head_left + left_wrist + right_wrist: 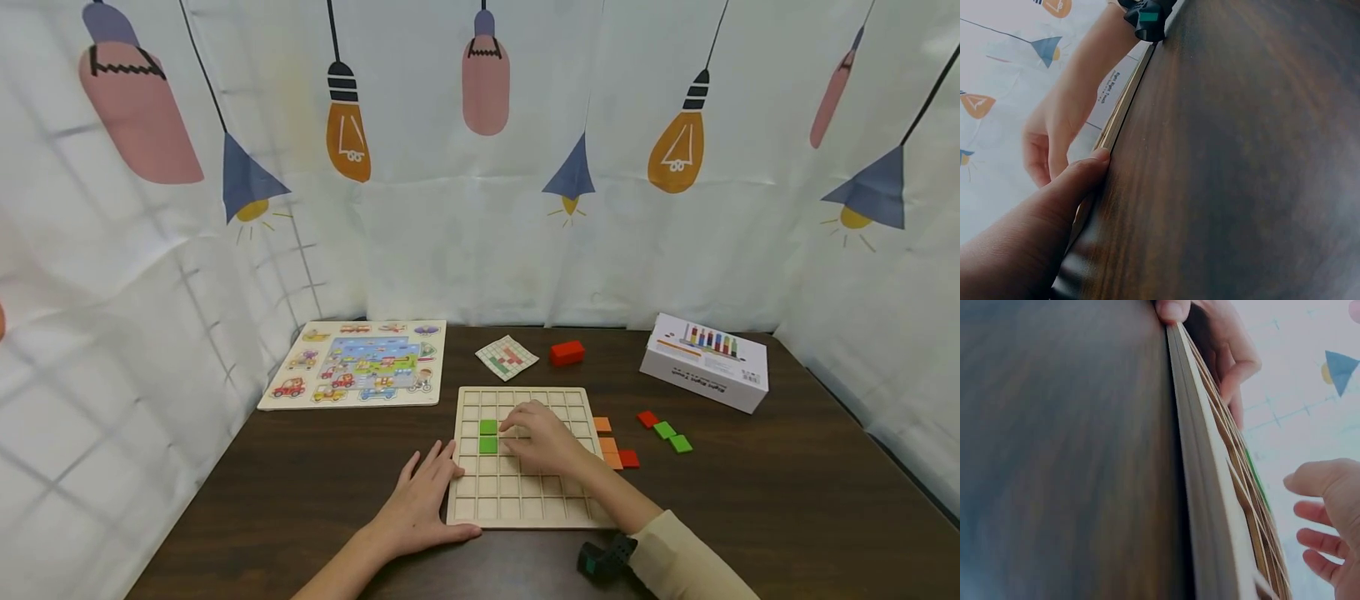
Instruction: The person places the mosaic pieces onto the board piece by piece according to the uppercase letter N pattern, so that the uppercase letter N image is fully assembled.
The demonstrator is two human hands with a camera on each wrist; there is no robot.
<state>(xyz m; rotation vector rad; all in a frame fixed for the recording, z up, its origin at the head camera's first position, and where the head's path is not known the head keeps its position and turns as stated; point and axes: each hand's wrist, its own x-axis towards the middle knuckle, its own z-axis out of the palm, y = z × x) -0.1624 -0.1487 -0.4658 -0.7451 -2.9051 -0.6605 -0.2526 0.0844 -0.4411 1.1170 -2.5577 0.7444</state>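
Observation:
A wooden grid board [465, 508] lies on the dark table, with two green square tiles [488, 445] one above the other in its cells. My left hand [423, 508] rests at the board's near left corner. Its thumb lies against the near edge and a fingertip touches the left edge; the other fingers are spread. Over the middle of the board hovers my right hand [546, 437], fingertips just right of the green tiles. In the right wrist view, the right hand's thumb [1310, 478] stands apart from its loosely bent fingers, with nothing seen between them.
Orange tiles [609, 446] and a red tile [628, 459] lie along the board's right edge. Farther right are a red tile [648, 419] and green tiles [681, 443]. Behind stand a pattern card [507, 357], a red block [567, 352], a white box [705, 358] and a picture puzzle [300, 387].

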